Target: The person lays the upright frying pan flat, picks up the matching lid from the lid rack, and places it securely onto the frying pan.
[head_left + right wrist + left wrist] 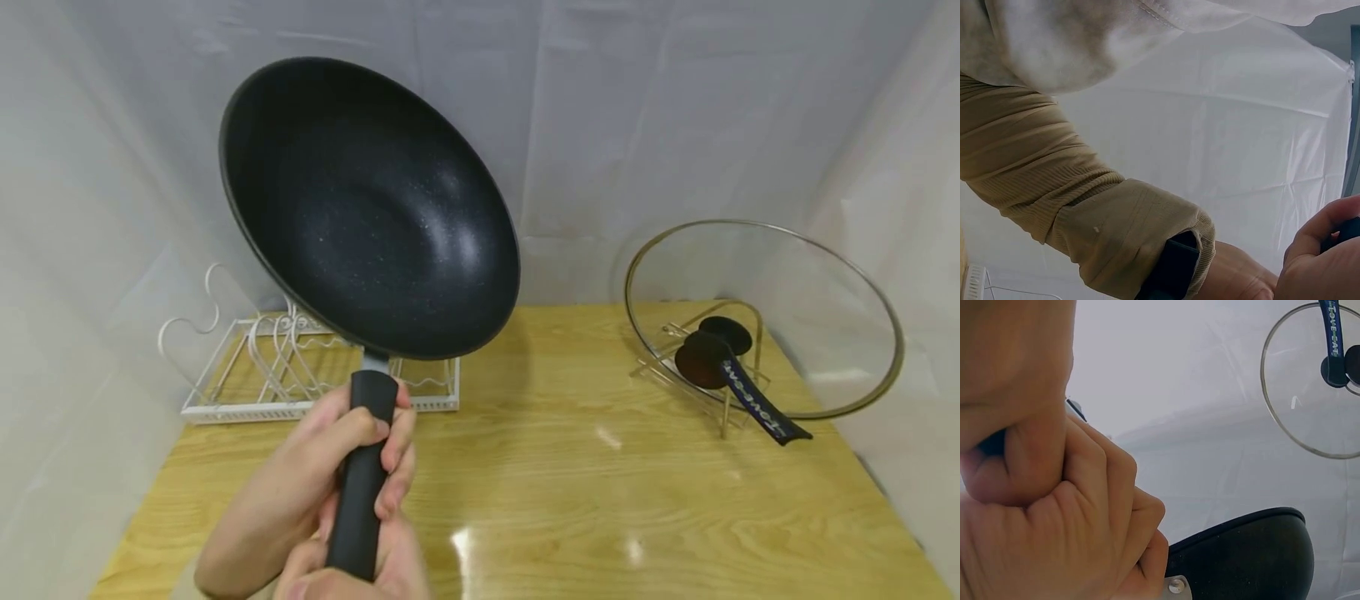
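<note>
A black wok (pixel 367 208) is held up above the table, tilted so that its dark inside shows in the head view. My left hand (pixel 330 450) grips the black handle (pixel 363 475) close to the wok, thumb on one side and fingers wrapped round the other. Below it my right hand (pixel 352 575) holds the handle's lower end, partly cut off by the picture's edge. In the left wrist view, the left hand's curled fingers (pixel 1110 487) lie near the metal bracket (pixel 1177 587). The right wrist view shows the right hand (pixel 1322 256) curled round something dark.
A white wire dish rack (pixel 322 408) stands behind the hands on the wooden table (pixel 570 483), partly covered by the wok. On the right, a glass lid (pixel 817 333) with a black handle leans in a gold wire stand (pixel 726 412). Pale sheeting (pixel 615 125) encloses the table.
</note>
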Action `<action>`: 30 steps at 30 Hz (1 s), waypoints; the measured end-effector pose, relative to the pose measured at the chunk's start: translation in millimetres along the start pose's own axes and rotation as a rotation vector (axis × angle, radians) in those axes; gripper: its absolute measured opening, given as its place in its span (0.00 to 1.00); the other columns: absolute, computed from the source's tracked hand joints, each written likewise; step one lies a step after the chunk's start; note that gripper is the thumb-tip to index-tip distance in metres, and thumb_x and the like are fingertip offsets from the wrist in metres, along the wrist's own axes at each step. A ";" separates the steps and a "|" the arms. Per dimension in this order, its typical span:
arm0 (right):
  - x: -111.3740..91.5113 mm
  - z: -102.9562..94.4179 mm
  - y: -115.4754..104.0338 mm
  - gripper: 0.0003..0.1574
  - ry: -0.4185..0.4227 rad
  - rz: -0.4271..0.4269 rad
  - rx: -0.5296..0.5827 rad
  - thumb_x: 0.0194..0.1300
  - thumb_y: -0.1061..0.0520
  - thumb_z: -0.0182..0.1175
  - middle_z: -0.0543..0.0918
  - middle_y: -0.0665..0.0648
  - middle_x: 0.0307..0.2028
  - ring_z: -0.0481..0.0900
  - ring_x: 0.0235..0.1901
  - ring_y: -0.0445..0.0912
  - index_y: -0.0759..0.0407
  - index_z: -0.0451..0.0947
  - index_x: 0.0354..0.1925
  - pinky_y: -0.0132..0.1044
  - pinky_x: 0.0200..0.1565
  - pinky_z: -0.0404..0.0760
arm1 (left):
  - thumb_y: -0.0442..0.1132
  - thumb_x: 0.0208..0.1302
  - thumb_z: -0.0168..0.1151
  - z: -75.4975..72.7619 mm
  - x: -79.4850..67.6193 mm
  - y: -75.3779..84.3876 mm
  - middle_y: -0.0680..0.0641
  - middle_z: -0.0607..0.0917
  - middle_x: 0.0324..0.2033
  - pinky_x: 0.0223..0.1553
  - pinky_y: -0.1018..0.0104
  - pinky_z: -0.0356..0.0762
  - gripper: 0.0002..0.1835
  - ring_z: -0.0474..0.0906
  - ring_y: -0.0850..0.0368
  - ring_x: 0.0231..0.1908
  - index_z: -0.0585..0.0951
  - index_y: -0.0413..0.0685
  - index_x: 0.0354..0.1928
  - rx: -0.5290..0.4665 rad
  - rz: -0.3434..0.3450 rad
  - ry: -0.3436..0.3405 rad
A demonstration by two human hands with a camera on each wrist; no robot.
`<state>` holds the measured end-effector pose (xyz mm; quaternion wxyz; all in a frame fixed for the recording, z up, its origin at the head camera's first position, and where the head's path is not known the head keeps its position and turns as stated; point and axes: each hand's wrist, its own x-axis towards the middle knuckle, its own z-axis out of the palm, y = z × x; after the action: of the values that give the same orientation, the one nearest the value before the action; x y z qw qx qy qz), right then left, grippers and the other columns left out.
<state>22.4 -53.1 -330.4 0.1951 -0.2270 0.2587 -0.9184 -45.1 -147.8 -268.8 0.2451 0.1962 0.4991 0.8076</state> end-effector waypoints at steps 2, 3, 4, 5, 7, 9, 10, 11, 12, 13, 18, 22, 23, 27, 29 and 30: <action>0.3 0.8 0.2 0.11 0.005 0.000 -0.015 0.57 0.67 0.50 0.52 0.86 0.22 0.72 0.22 0.34 0.56 0.61 0.36 0.23 0.27 0.70 | 0.26 0.66 0.35 -2.1 0.2 -0.4 0.51 0.74 0.26 0.24 0.70 0.75 0.12 0.76 0.59 0.21 0.60 0.40 0.50 0.005 -0.003 0.007; 0.3 0.4 0.0 0.09 0.000 -0.002 -0.026 0.57 0.67 0.50 0.53 0.86 0.22 0.71 0.22 0.34 0.60 0.61 0.34 0.23 0.27 0.69 | 0.26 0.66 0.36 -2.5 0.6 -0.5 0.51 0.74 0.26 0.24 0.69 0.75 0.11 0.76 0.59 0.21 0.59 0.39 0.50 0.012 -0.004 0.008; 0.6 -0.3 -0.2 0.09 -0.007 -0.003 -0.032 0.57 0.67 0.50 0.53 0.86 0.22 0.72 0.23 0.34 0.60 0.61 0.34 0.23 0.27 0.70 | 0.27 0.67 0.37 -1.7 0.8 0.0 0.51 0.74 0.25 0.24 0.70 0.74 0.11 0.75 0.59 0.20 0.59 0.39 0.50 0.019 -0.011 0.017; 0.7 -1.0 -0.2 0.08 -0.012 -0.001 -0.039 0.57 0.67 0.51 0.53 0.86 0.22 0.72 0.23 0.34 0.60 0.61 0.34 0.22 0.28 0.70 | 0.27 0.67 0.38 -0.8 0.8 0.5 0.51 0.74 0.25 0.23 0.70 0.74 0.10 0.75 0.59 0.20 0.59 0.39 0.49 0.026 -0.018 0.027; 1.1 -2.5 0.5 0.08 -0.036 -0.014 -0.039 0.58 0.67 0.50 0.53 0.87 0.22 0.72 0.24 0.33 0.60 0.61 0.35 0.22 0.29 0.70 | 0.29 0.69 0.41 1.2 -0.1 1.5 0.51 0.74 0.24 0.23 0.71 0.74 0.09 0.75 0.60 0.19 0.59 0.38 0.49 0.026 -0.038 0.055; 1.3 -2.8 0.5 0.07 -0.038 -0.010 -0.040 0.58 0.67 0.51 0.53 0.87 0.22 0.72 0.24 0.33 0.61 0.63 0.35 0.22 0.29 0.71 | 0.30 0.70 0.42 1.9 -0.6 1.9 0.51 0.74 0.24 0.23 0.72 0.75 0.09 0.75 0.60 0.19 0.59 0.38 0.48 0.019 -0.046 0.065; 1.8 -3.0 0.7 0.07 -0.045 -0.020 -0.044 0.58 0.67 0.50 0.53 0.87 0.22 0.72 0.24 0.33 0.62 0.63 0.36 0.22 0.28 0.70 | 0.31 0.70 0.43 2.4 -0.7 2.1 0.51 0.74 0.24 0.23 0.72 0.75 0.09 0.75 0.60 0.19 0.60 0.38 0.48 0.013 -0.054 0.075; 2.1 -2.9 0.6 0.06 -0.042 -0.025 -0.051 0.57 0.67 0.50 0.53 0.87 0.22 0.72 0.24 0.33 0.67 0.62 0.34 0.22 0.28 0.70 | 0.31 0.70 0.44 2.2 -0.4 2.2 0.51 0.74 0.24 0.23 0.72 0.75 0.08 0.75 0.60 0.19 0.60 0.39 0.48 0.010 -0.056 0.076; 2.2 -2.7 0.1 0.08 -0.038 -0.026 -0.053 0.57 0.67 0.50 0.54 0.86 0.21 0.72 0.23 0.33 0.72 0.61 0.32 0.22 0.27 0.70 | 0.31 0.70 0.44 2.0 -0.2 2.4 0.51 0.74 0.24 0.23 0.71 0.76 0.09 0.75 0.60 0.19 0.60 0.39 0.48 0.004 -0.063 0.086; 2.3 -2.2 -0.5 0.11 -0.028 -0.023 -0.057 0.57 0.67 0.50 0.54 0.86 0.21 0.72 0.23 0.33 0.76 0.59 0.30 0.22 0.26 0.70 | 0.31 0.70 0.44 0.9 0.4 2.3 0.51 0.75 0.24 0.24 0.70 0.76 0.08 0.76 0.59 0.20 0.61 0.39 0.48 0.004 -0.059 0.080; 1.4 -1.2 -3.9 0.09 0.004 0.003 -0.032 0.55 0.68 0.50 0.53 0.85 0.21 0.72 0.22 0.35 0.70 0.58 0.31 0.23 0.26 0.70 | 0.32 0.71 0.39 -8.0 2.9 1.3 0.50 0.78 0.25 0.28 0.66 0.79 0.08 0.78 0.56 0.23 0.63 0.39 0.50 0.000 -0.041 0.043; -0.9 -1.2 -5.7 0.15 0.028 0.043 -0.001 0.55 0.67 0.51 0.51 0.86 0.23 0.74 0.24 0.35 0.57 0.59 0.39 0.24 0.29 0.73 | 0.32 0.72 0.36 -13.4 4.3 0.9 0.49 0.80 0.26 0.31 0.63 0.80 0.11 0.80 0.54 0.27 0.66 0.38 0.50 -0.022 -0.029 0.013; -1.4 -1.2 -6.1 0.16 0.039 0.052 0.002 0.55 0.67 0.51 0.51 0.87 0.24 0.74 0.24 0.35 0.58 0.59 0.40 0.24 0.29 0.74 | 0.32 0.72 0.36 -13.8 4.7 1.1 0.49 0.80 0.26 0.31 0.63 0.81 0.11 0.80 0.54 0.27 0.66 0.38 0.51 -0.027 -0.029 0.011; -2.4 -1.4 -6.7 0.17 0.060 0.045 -0.005 0.55 0.66 0.52 0.52 0.87 0.24 0.74 0.23 0.35 0.59 0.58 0.42 0.24 0.28 0.73 | 0.32 0.72 0.35 -14.1 6.9 1.8 0.48 0.80 0.26 0.32 0.63 0.81 0.12 0.81 0.54 0.27 0.65 0.35 0.51 -0.021 -0.025 -0.003; -1.9 -1.6 -7.6 0.17 0.065 0.038 -0.021 0.55 0.66 0.52 0.53 0.87 0.23 0.74 0.22 0.35 0.59 0.59 0.42 0.24 0.26 0.73 | 0.33 0.72 0.35 -14.0 8.1 1.8 0.49 0.81 0.26 0.32 0.63 0.81 0.13 0.81 0.54 0.27 0.65 0.34 0.51 -0.012 -0.018 -0.011; -1.2 -1.7 -8.4 0.16 0.068 0.040 -0.032 0.54 0.66 0.52 0.53 0.87 0.23 0.73 0.21 0.35 0.59 0.60 0.41 0.24 0.26 0.73 | 0.33 0.72 0.34 -14.2 8.6 1.8 0.49 0.81 0.27 0.32 0.63 0.81 0.13 0.81 0.54 0.27 0.65 0.34 0.51 -0.014 -0.016 -0.013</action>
<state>20.5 -45.2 -327.3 0.2008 -0.1938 0.2845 -0.9171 -60.4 -153.5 -272.6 0.2564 0.1958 0.4934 0.8078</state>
